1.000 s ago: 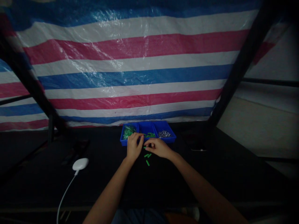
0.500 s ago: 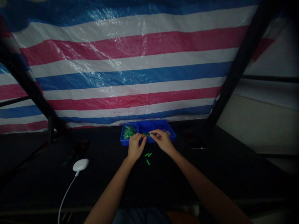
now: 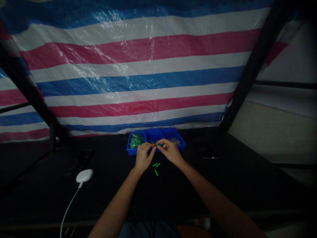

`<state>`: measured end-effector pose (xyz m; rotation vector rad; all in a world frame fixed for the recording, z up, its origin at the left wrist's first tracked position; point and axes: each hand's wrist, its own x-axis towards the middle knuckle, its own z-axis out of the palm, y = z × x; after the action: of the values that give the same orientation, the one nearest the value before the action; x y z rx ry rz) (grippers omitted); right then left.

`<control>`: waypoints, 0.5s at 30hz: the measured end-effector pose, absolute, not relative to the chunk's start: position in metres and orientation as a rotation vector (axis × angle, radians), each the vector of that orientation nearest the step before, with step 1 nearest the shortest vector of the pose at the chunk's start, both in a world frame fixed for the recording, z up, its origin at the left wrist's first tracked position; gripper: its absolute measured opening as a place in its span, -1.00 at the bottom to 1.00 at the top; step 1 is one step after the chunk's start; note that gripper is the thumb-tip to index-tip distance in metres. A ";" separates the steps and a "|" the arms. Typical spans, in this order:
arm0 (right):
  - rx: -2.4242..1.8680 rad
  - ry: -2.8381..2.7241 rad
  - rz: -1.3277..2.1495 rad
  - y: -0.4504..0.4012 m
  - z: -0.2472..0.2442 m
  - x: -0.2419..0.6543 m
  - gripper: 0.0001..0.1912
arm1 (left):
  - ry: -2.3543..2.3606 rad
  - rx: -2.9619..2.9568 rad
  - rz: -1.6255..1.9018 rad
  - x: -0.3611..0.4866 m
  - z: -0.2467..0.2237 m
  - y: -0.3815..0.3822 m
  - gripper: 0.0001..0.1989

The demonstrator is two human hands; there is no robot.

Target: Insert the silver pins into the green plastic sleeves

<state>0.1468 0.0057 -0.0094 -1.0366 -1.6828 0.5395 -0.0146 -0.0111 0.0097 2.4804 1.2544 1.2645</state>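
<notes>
My left hand (image 3: 144, 157) and my right hand (image 3: 169, 152) meet over the front edge of a blue three-compartment tray (image 3: 135, 153) on a black table top. Their fingertips nearly touch around a small green piece (image 3: 156, 144), too small to show any grip. Green pieces (image 3: 136, 140) fill the left compartment. Silver metal parts (image 3: 175, 141) lie in the right one, just beyond my right hand. The middle compartment is partly hidden by my fingers. Several loose green pieces (image 3: 155, 164) lie on the table just below my hands.
A white rounded device (image 3: 84, 176) with a white cable lies on the table to the left. A dark phone (image 3: 209, 155) lies to the right. A striped blue, white and red tarp (image 3: 138, 79) hangs beyond the table between black posts.
My right hand has moved up and left from the table onto the tray's front edge, closer to my left hand. My fingers now cover part of the silver parts.
</notes>
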 end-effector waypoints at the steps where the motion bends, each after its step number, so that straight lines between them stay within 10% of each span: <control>1: -1.039 -1.686 0.537 0.006 -0.009 0.147 -0.84 | 1.253 2.481 1.266 -0.015 0.010 -0.011 -0.82; 15: -0.960 -1.724 0.446 0.006 -0.004 0.150 -0.85 | 1.257 2.459 1.350 -0.016 0.008 -0.009 -0.85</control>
<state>0.1496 0.0061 -0.0042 -0.9597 -1.7243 0.4463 -0.0160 -0.0089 0.0081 2.4593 1.2569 1.3498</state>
